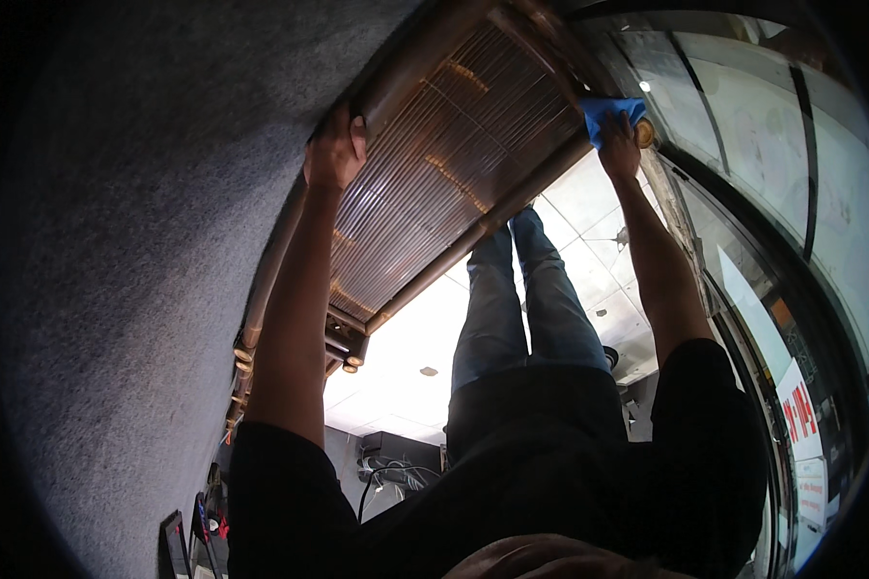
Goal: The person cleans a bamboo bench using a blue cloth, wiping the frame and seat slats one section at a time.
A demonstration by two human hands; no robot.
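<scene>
A brown bamboo bench (473,130) with a slatted seat runs diagonally under my hands. Along its left side, beside the grey wall, my left hand (336,154) is closed round a thick dark bamboo rail (406,68); the thumb shows, while the other fingers are partly hidden. Over at the right end, my right hand (620,150) grips a blue cloth (603,111). That cloth lies against the bench's front corner, close to a round cut bamboo end (645,132). Both arms are stretched out far apart.
Rough grey wall covering (145,212) fills the left. Glass panels (753,116) with dark frames and a printed sign (801,415) stand close on the right. My jeans-clad legs (531,299) are beside the bench, above pale floor tiles (589,207). Tangled cables (396,473) hang near a dark box.
</scene>
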